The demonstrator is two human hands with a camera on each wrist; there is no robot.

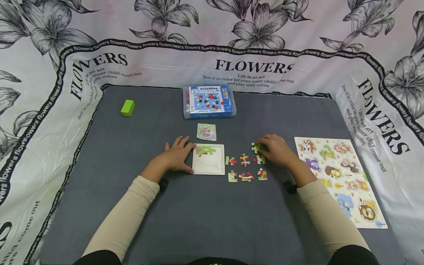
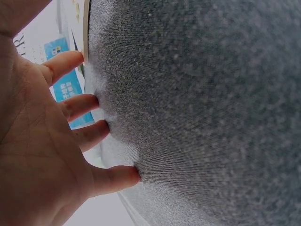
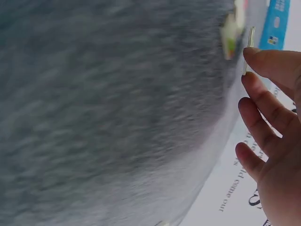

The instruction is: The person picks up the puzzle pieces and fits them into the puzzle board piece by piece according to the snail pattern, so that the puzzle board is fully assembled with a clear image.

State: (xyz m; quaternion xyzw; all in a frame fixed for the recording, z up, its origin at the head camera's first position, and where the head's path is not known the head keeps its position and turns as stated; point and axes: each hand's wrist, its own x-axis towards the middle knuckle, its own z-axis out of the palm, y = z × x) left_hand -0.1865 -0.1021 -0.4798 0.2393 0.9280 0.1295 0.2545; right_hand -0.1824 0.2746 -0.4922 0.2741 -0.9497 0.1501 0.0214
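A small white puzzle tray (image 1: 212, 165) lies in the middle of the table, with joined green and pink pieces (image 1: 205, 150) along its top. My left hand (image 1: 175, 156) rests at the tray's left side, fingers spread, thumb and index at its edge. To the right of the tray, my right hand (image 1: 275, 149) pinches a green puzzle piece (image 1: 255, 147) between thumb and index finger. The right wrist view shows that piece (image 3: 251, 37) edge-on, held off the cloth. Several loose puzzle pieces (image 1: 245, 160) with red and green pictures lie in rough rows between tray and right hand.
Above the tray lies a small picture card (image 1: 206, 132). Farther back stands a clear plastic box with a blue label (image 1: 209, 103). A green block (image 1: 127, 108) sits at the back left. On the right, partly under my right forearm, is an animal picture board (image 1: 344, 180).
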